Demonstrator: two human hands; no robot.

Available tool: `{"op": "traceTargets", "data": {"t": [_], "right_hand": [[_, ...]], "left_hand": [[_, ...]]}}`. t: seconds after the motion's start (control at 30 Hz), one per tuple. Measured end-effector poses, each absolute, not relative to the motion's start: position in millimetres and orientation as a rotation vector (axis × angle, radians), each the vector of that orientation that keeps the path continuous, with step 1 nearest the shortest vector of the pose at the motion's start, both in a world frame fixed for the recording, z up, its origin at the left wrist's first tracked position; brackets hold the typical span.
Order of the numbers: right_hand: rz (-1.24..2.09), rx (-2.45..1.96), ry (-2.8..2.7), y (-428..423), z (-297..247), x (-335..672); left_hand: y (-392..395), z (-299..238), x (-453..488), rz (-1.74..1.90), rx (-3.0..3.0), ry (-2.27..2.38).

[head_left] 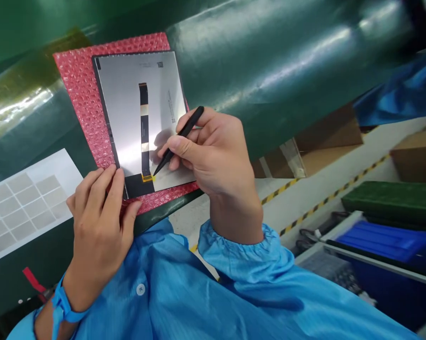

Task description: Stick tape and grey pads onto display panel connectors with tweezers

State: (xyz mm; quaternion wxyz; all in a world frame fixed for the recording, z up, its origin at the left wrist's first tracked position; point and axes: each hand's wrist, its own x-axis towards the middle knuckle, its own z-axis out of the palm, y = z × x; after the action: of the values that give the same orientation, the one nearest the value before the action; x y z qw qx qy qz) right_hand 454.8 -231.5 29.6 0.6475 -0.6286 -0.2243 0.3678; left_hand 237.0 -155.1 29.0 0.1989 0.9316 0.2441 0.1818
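Note:
A silvery display panel (128, 94) lies face down on a red bubble-wrap mat (78, 75) on the green work surface. A black flex cable (144, 127) runs down the panel's middle to a small yellow connector (147, 178) at its dark lower edge. My right hand (213, 156) is closed on a black stylus (179, 139), whose tip touches the panel right beside the yellow connector. My left hand (99, 217) rests with fingers together on the mat and the panel's lower left corner, pressing it down and holding nothing.
A white sheet of grey rectangular stickers (25, 203) lies left of the mat. The green surface (269, 61) ends just below the mat. Beyond the edge, cardboard boxes (326, 141), a hazard-striped floor and a blue bin (386, 241) sit lower right.

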Motion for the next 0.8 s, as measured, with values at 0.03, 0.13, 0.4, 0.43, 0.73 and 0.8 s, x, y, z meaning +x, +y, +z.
{"op": "traceTargets", "data": {"t": [0.03,0.13,0.4,0.43,0.73,0.8], "right_hand": [[0.846,-1.429,-0.525,-231.4,30.0,456.2],[0.873,-1.42,-0.556,-230.1,30.7,459.8],[0.848,-1.472,-0.537,-225.8,33.4,460.5],[0.84,-1.481,-0.541,-225.8,33.3,460.2],[0.82,-1.507,-0.566,-227.5,31.0,460.3],[0.824,-1.503,-0.561,-227.8,31.6,460.8]], "left_hand": [[-155.3,29.6,237.1,0.503,2.599,0.682],[-155.9,30.9,237.6,0.488,2.599,0.675],[-156.7,32.1,238.2,0.5,2.636,0.643],[-156.8,32.4,238.1,0.499,2.637,0.64],[-157.3,35.8,237.8,0.472,2.643,0.64],[-157.3,36.0,238.1,0.477,2.65,0.634]]}}
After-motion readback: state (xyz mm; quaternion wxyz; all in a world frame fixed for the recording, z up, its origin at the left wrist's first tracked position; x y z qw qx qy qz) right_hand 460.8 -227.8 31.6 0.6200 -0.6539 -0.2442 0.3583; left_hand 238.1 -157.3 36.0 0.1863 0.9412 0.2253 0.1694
